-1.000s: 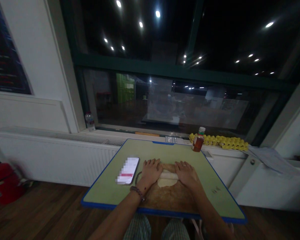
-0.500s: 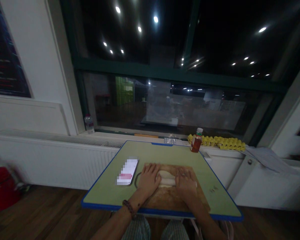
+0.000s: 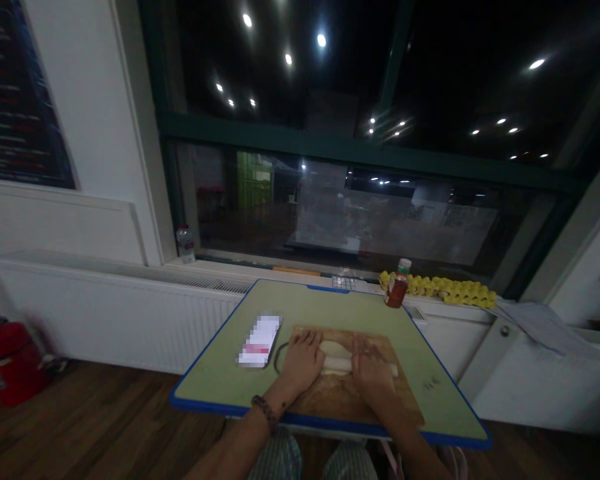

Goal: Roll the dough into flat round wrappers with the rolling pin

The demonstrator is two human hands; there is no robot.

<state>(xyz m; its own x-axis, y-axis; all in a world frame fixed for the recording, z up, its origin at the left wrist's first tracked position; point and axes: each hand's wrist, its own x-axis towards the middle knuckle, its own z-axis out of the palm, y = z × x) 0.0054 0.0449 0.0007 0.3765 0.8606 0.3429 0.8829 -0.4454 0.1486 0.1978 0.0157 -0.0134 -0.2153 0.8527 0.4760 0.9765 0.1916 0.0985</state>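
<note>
A pale rolling pin (image 3: 338, 363) lies crosswise on flattened dough (image 3: 334, 349), which shows above and below it. Both rest on a wooden cutting board (image 3: 330, 401). My left hand (image 3: 304, 360) presses over the pin's left part, fingers pointing away from me and bent over it. My right hand (image 3: 373, 365) covers the right part, and a bit of the pin's end sticks out beside it. The fingers partly hide the pin and the dough's edges.
The board sits on a green folding table (image 3: 290, 303) with a blue rim. Left of it lies a phone (image 3: 260, 341). At the back right stands a bottle of red-brown liquid (image 3: 397, 285), before a yellow egg tray (image 3: 445, 289) on the sill. A white radiator (image 3: 115, 320) runs behind.
The whole scene has shifted slightly right in view. Both hands stay on the rolling pin, in nearly the same place on the board.
</note>
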